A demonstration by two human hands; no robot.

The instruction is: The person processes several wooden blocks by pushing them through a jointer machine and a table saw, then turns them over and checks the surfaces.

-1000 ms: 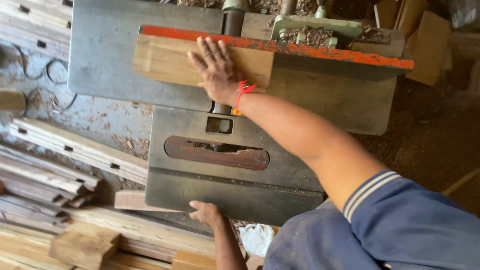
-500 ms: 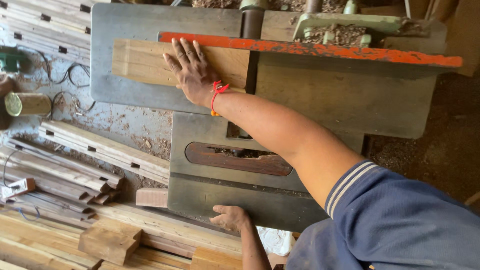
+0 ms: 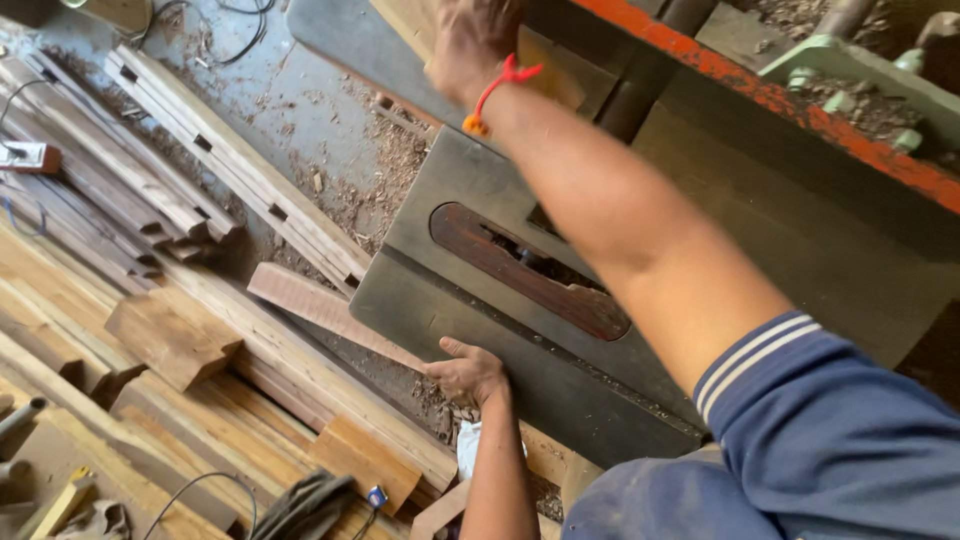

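Since the earlier frame the view has swung left and tilted, so the floor stacks fill more of it and the machine sits to the right; the right arm reaches further along the fence. Right hand (image 3: pixel 470 45) lies flat, fingers spread, pressing a pale wooden board (image 3: pixel 545 70) against the orange-edged fence (image 3: pixel 760 95); it is pressing, not clenching, though its fingertips are cut off by the top edge. A red cord band (image 3: pixel 495 90) sits at that wrist. Left hand (image 3: pixel 468 372) rests loosely curled on the near edge of the grey steel worktop (image 3: pixel 500 190), just below the dark insert plate (image 3: pixel 520 265), holding nothing that I can make out.

Judged step: the board is being fed along the fence, past the insert plate. Next move calls for steady pressure toward the fence, with fingers kept clear of the slot in the insert plate.

Left of the worktop: notched timber lengths (image 3: pixel 200 140), a short block (image 3: pixel 165 340), shavings on the floor
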